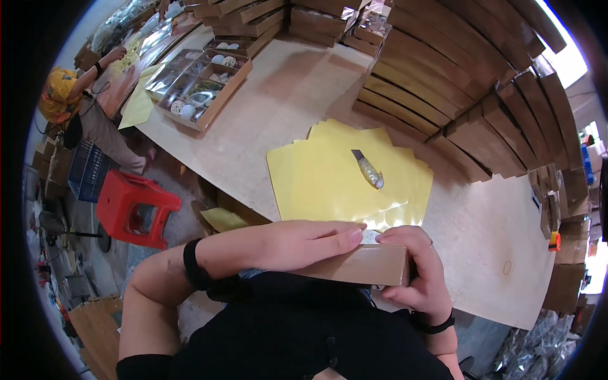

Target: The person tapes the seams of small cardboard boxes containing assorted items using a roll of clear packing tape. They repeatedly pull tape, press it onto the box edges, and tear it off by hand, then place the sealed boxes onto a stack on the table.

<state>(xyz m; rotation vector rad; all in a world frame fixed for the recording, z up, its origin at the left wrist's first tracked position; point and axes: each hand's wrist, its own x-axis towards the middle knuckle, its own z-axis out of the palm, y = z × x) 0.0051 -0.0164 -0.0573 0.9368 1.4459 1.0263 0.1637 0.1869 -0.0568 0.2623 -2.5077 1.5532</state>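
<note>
From the head view, a flat brown cardboard box is held at the near edge of the desk, against the body. The left hand lies flat along its top, fingers stretched out and pressing; the right hand wraps the box's right end, fingers curled around it. This looks like the closing step, and the next move likely calls for steady pressure along the lid's edge. Behind lie glossy yellow sheets, smooth and square-cut, carrying a small utility knife. Matte cardboard boxes stack along the far edge.
</note>
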